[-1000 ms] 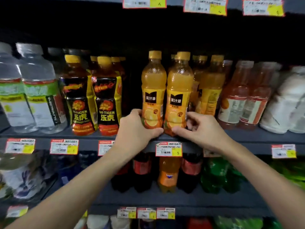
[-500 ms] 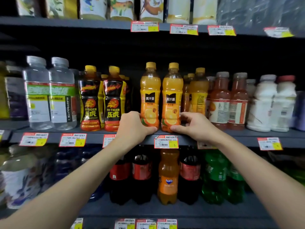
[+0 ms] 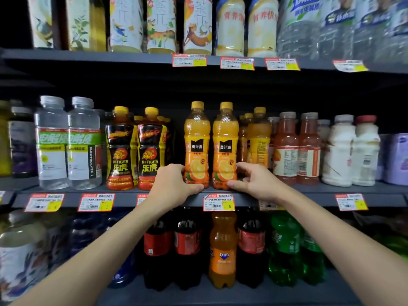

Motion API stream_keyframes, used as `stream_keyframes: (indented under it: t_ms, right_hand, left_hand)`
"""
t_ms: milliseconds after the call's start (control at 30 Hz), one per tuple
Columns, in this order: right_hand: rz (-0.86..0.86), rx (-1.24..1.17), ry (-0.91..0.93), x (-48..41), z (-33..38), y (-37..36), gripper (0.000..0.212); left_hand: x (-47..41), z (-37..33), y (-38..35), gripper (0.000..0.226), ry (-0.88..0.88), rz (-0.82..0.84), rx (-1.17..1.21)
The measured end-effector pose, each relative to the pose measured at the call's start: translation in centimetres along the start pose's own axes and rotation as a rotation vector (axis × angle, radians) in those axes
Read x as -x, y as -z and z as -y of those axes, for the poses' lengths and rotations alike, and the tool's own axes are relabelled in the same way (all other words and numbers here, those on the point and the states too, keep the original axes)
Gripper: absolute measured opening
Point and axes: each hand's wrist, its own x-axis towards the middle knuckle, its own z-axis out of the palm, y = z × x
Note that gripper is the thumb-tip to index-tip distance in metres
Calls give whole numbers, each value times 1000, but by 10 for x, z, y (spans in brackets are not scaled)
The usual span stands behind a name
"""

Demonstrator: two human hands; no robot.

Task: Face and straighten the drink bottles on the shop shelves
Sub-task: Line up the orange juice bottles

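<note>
Two orange juice bottles with yellow caps stand upright side by side at the front of the middle shelf (image 3: 309,196), black labels facing out. My left hand (image 3: 172,186) grips the base of the left juice bottle (image 3: 196,140), thumb across its front bottom. My right hand (image 3: 254,182) grips the base of the right juice bottle (image 3: 225,140) the same way. More orange bottles (image 3: 258,138) stand behind and to the right.
Hi-Tiger bottles (image 3: 135,149) stand close left of my left hand, clear electrolyte bottles (image 3: 68,142) further left. Red juice bottles (image 3: 297,149) and white bottles (image 3: 351,151) fill the right. Tea bottles (image 3: 161,23) line the shelf above; cola, Fanta (image 3: 223,250) and green soda below.
The view has pulled back and tilted up, so the top shelf now shows. Both hands stay on the bases of the two juice bottles, which now stand straighter.
</note>
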Motion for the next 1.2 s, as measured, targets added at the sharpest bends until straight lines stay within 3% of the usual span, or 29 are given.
stream_keyframes:
  t_ms: [200, 367, 767, 900, 1000, 1133, 1200]
  right_hand:
    - [50, -78, 7, -2, -4, 2, 62]
    - [40, -141, -9, 2, 3, 1, 40]
    - [-55, -107, 10, 0, 4, -5, 39]
    - [-72, -144, 75, 3, 0, -6, 45]
    - [-253, -233, 108, 4, -1, -10, 34]
    - [-680, -318, 96, 12, -11, -3, 3]
    - [-823, -223, 42, 16, -26, 16, 7]
  left_hand:
    - [-2, -6, 6, 49, 1, 26, -80]
    - [1, -2, 6, 46, -56, 39, -78]
    - [1, -4, 4, 45, -101, 62, -134]
    - [18, -10, 10, 44, -189, -133, -126]
    - [46, -32, 6, 26, -341, -311, 59]
    - [56, -74, -40, 18, -434, -219, 196]
    - [47, -93, -67, 26, -423, -200, 217]
